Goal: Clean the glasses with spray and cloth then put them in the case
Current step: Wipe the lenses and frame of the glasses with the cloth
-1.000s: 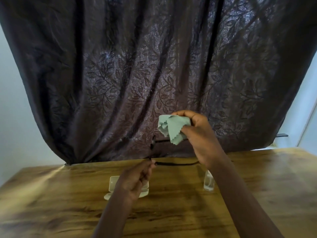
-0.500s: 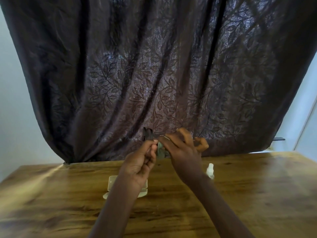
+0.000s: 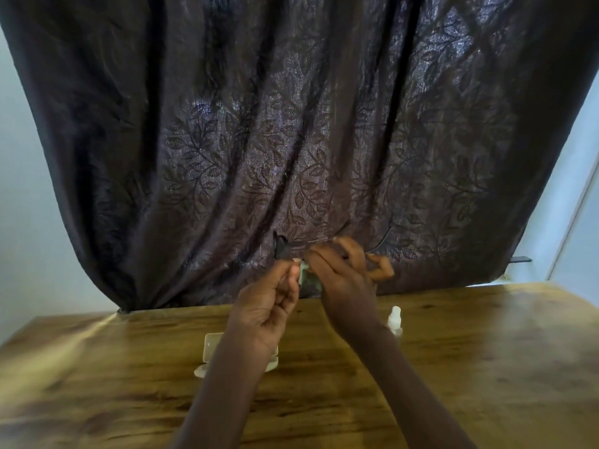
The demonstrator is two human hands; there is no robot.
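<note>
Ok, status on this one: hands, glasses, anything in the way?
Both hands raised, left hand and right hand pinching cloth on the glasses. Case open, spray bottle upright on table. Nothing blocking.

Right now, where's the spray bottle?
The spray bottle stands upright on the table, just right of the right forearm, with the open case farther left behind the left wrist.
</note>
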